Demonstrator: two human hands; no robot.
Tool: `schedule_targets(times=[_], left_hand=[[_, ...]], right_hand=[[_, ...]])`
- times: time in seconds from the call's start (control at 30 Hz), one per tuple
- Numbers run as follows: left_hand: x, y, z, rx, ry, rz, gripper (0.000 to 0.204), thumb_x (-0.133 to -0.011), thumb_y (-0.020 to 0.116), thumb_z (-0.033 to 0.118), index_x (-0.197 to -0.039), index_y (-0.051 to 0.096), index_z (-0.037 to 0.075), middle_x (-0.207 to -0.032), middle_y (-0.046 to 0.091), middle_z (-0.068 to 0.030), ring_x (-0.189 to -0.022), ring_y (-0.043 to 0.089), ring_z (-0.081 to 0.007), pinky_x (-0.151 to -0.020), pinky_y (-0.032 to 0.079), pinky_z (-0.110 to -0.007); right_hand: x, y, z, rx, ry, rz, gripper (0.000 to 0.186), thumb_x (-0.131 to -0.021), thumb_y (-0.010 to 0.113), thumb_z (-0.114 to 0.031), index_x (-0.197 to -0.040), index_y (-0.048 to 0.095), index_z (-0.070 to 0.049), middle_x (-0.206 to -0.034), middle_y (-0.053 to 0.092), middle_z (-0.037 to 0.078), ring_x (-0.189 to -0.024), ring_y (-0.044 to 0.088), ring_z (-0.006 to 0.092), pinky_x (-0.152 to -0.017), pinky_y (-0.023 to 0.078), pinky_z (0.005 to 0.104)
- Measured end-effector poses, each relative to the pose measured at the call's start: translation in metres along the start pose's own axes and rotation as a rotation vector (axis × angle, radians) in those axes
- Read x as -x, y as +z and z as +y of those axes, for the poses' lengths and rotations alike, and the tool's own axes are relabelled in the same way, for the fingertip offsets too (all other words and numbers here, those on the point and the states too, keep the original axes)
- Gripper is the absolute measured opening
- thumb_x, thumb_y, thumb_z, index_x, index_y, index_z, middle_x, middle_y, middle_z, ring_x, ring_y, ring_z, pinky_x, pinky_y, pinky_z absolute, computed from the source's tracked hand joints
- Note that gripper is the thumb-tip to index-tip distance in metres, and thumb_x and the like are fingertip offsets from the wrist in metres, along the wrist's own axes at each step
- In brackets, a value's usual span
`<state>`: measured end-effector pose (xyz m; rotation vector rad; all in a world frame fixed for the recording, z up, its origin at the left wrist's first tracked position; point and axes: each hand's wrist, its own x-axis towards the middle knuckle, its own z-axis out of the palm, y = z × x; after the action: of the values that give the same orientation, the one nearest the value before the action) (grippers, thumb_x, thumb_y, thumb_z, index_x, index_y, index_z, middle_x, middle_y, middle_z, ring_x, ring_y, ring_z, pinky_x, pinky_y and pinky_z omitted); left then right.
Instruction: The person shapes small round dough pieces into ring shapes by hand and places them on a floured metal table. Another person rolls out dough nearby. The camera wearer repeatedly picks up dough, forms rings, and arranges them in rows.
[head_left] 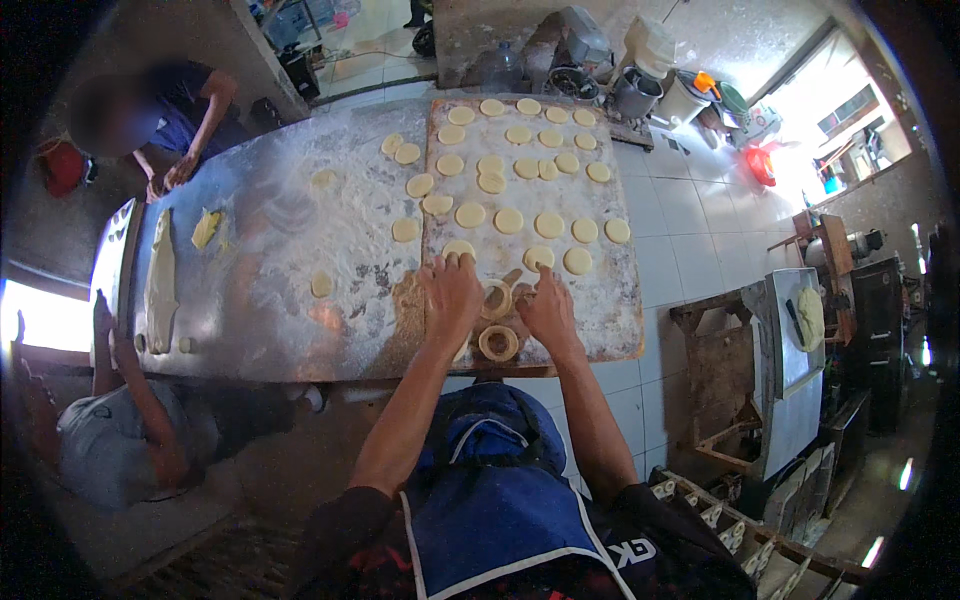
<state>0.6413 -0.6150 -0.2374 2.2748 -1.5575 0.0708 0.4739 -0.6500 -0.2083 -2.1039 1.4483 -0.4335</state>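
The person's left hand [452, 295] reaches over the near part of a wooden board [612, 300], back upward and fingers bent; its fingertips meet the near edge of a pale, flat dough disc [459, 247], and whether they pinch it or only press on it I cannot tell; the right hand [548, 315] is half curled, fingers bent, its fingertips at another disc [539, 257]; its grip is likewise unclear, since the fingers cover the contact.

Between the hands lies an upper pale ring [483, 300], just beside the right hand; a lower pale ring [483, 345] sits nearer the person; they are perhaps cutters or perhaps dough, the view being too small to settle it.

More dough discs [549, 225] spread in loose rows across the board, mostly apart, though a few overlap; several lie around its left edge and on the floured metal table [260, 330] adjoining it.

Farther left on that table are a yellow lump [205, 229] and a long dough strip [160, 280]; a co-worker's hands [178, 172] are near the far corner, and another co-worker's forearm [128, 365] reaches in from the near left side; to the right, a metal tray [783, 300] holds a dough lump [811, 318].
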Motion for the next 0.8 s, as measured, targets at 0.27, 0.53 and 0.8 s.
schedule_targets(times=[0.27, 0.53, 0.8], left_hand=[[0.007, -0.019, -0.022, 0.205, 0.191, -0.246, 0.029, -0.074, 0.076, 0.029, -0.095, 0.068, 0.012, -0.096, 0.063, -0.0053, -0.102, 0.054, -0.0259, -0.088, 0.034, -0.049], [0.048, -0.069, -0.113, 0.44, -0.016, 0.104, 0.02, -0.079, 0.074, 0.023, -0.093, 0.066, 0.012, -0.093, 0.063, -0.0046, -0.096, 0.056, -0.0267, -0.085, 0.037, -0.044], [0.064, -0.09, -0.218, 0.448, -0.254, 0.177, 0.015, -0.081, 0.069, 0.011, -0.095, 0.063, 0.008, -0.093, 0.062, -0.0076, -0.094, 0.057, -0.03, -0.084, 0.04, -0.044]], right_hand=[[-0.067, 0.019, 0.035, 0.39, -0.369, 0.113, 0.044, -0.074, 0.063, -0.002, -0.116, 0.056, 0.006, -0.115, 0.057, 0.027, -0.113, 0.051, 0.0429, -0.092, 0.043, 0.0488], [-0.083, -0.014, 0.002, -0.129, -0.132, -0.176, 0.025, -0.066, 0.079, -0.013, -0.085, 0.071, 0.0, -0.069, 0.067, 0.01, -0.064, 0.066, 0.0229, -0.059, 0.051, 0.0403], [-0.133, 0.195, -0.158, -0.436, -0.414, -0.401, 0.034, -0.071, 0.08, -0.014, -0.097, 0.066, 0.004, -0.081, 0.068, 0.009, -0.071, 0.063, 0.0153, -0.065, 0.051, 0.0313]])
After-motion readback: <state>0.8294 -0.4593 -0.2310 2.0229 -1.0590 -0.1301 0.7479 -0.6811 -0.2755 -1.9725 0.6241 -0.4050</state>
